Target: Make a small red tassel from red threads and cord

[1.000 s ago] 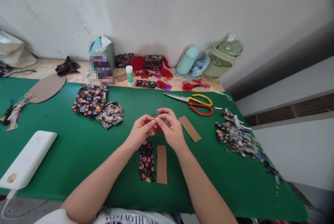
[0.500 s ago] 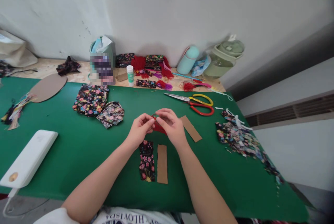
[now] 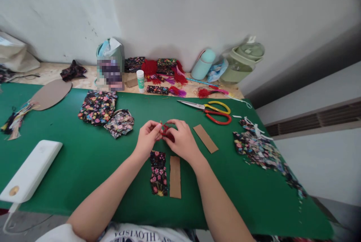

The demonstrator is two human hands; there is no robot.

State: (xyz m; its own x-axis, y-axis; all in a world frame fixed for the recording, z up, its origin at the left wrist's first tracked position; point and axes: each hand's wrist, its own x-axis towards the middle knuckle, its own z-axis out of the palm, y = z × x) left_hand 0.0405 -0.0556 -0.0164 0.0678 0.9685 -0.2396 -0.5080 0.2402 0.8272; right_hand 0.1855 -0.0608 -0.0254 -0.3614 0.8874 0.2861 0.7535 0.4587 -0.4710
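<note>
My left hand [image 3: 147, 138] is closed, pinching the top of a small red thread tassel [image 3: 166, 129] between thumb and finger. From the other side my right hand [image 3: 182, 138] curls its fingers round the red threads, hiding part of them. Just below both hands, a strip of black floral fabric [image 3: 158, 174] lies flat on the green table [image 3: 118, 181]. Beside it is a brown cardboard strip [image 3: 175, 178]. Another cardboard strip [image 3: 205, 139] rests to the right of my right hand, apart from it.
Scissors [image 3: 207, 108] with yellow and red handles lie beyond my hands. Folded floral cloth [image 3: 98, 107] is at left, near a white power bank [image 3: 32, 170]. Fabric scraps [image 3: 258, 148] cover the right side. A glue stick [image 3: 140, 81] and a teal bottle [image 3: 203, 64] stand behind.
My left hand has shifted slightly left and up. My right fingers have curled further round the red threads, and less of the tassel shows below them. The things on the table have stayed put.
</note>
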